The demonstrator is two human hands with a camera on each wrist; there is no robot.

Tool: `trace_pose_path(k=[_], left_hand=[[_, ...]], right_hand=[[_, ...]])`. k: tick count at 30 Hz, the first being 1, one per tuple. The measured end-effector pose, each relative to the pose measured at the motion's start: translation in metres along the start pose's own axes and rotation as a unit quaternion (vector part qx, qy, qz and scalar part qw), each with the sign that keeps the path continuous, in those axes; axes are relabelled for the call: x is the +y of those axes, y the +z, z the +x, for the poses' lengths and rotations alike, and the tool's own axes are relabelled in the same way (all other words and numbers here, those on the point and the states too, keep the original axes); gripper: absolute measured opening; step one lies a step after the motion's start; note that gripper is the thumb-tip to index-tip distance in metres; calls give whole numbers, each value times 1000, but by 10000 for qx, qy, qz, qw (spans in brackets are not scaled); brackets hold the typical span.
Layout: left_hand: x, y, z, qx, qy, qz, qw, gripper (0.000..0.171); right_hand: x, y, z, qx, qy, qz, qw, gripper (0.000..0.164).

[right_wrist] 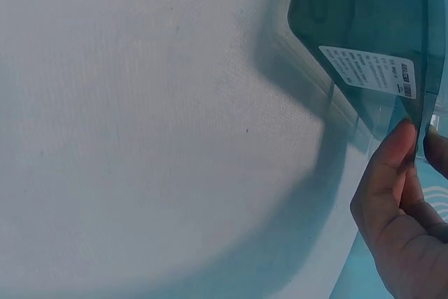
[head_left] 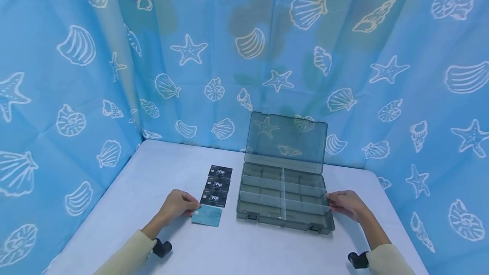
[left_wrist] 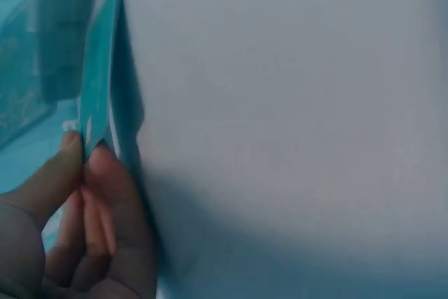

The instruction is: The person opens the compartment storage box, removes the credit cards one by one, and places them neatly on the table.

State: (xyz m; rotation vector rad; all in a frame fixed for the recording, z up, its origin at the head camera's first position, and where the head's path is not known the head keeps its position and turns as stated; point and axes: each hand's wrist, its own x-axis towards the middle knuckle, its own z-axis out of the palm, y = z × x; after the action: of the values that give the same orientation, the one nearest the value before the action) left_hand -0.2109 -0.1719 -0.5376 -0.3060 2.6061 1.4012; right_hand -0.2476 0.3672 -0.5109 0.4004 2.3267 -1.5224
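Note:
Between thumb and finger, my left hand pinches the corner of a teal VIP card. The left wrist view shows that card nearly edge-on, apart from its shadow. Three black VIP cards form a column just beyond it. My right hand holds the right side wall of a grey translucent compartment box, whose lid stands raised at the back. Clear dividers split the box, and no contents show inside. In the right wrist view the box's underside carries a white printed label.
Everything rests on a white-covered table. Blue curtains with white shell and starfish prints close off the back and both sides. A black wrist device sits under the left wrist, and another under the right.

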Motion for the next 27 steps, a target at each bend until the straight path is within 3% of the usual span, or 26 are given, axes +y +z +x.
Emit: trace_pose_path(k=[6,17,27], left_hand=[[9,0,4,-91,249,869,9959,15],[21,3,10,-88,230,1313,9910,19],[27,3,11,-202,76,1341,9907,17]], right_hand=[[0,-3,3,-25,25,74,10000,50],[0,-2,1,-65,26,115,9999,51],[-2,-3,-1,-74,36,63,9999,50]])
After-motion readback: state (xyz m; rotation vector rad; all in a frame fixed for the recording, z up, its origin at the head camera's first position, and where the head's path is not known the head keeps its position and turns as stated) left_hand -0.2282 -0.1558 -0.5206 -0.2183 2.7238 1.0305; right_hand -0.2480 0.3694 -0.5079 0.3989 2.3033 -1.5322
